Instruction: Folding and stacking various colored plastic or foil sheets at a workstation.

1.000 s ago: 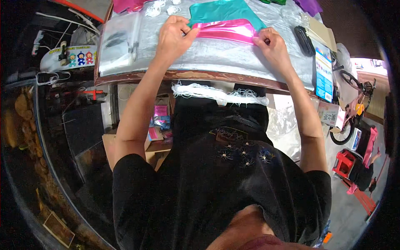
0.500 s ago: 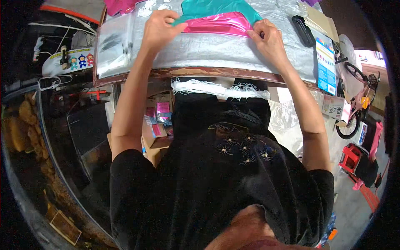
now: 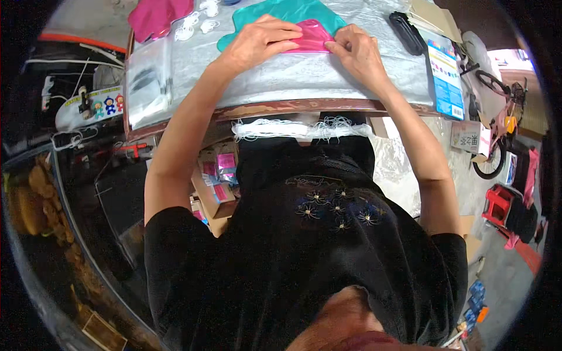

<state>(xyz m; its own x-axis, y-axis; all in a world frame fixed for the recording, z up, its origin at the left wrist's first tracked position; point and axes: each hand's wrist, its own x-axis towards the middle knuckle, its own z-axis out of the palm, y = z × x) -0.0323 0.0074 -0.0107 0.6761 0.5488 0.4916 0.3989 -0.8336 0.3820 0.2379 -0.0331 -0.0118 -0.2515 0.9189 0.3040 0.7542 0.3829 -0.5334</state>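
Note:
A shiny pink foil piece (image 3: 311,38) lies flat on top of a larger teal foil piece (image 3: 310,10) near the front of the table. My left hand (image 3: 257,44) reaches over the pink foil's left part, with its fingers stretched along the top and the thumb at the lower edge, so the foil sits between them. At the foil's right end, my right hand (image 3: 358,54) pinches the corner between thumb and curled fingers. Its fingertips are partly hidden by the hand itself.
The table is covered by a silvery sheet (image 3: 281,82). On it are a clear plastic bag (image 3: 149,82), white string loops (image 3: 186,26), a magenta foil piece (image 3: 158,17), a black tool-like object (image 3: 407,34) and a blue-white package (image 3: 445,79). White string bundles (image 3: 301,128) lie across my lap.
My left hand has slid right along the pink foil and covers more of it, leaving less pink showing. My right hand keeps its pinch. The whole view has shifted slightly.

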